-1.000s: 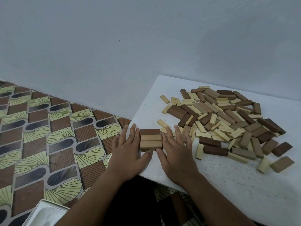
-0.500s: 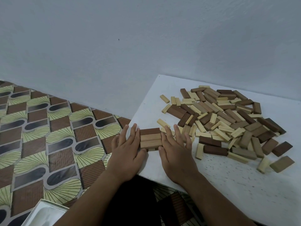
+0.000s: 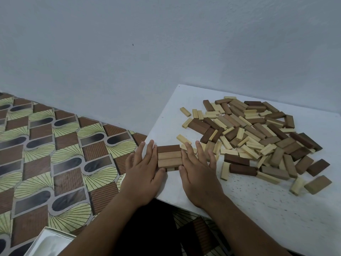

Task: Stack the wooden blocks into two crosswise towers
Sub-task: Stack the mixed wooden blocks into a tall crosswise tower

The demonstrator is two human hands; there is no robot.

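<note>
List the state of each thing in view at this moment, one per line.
Started tower: two layers, top three blocks side by side, lower layer crosswise, barely showing.
Left hand: flat against the tower's left side, fingers straight.
Right hand: flat against the tower's right side, fingers straight.
Loose block pile: scattered, unstacked, on the table.
White table: bears the tower near its front left corner.

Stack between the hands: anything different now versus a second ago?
Barely. Both thumbs closed in slightly toward the stack's near edge. The left hand and right hand still press flat against its sides; the stack and loose pile stayed put.
</note>
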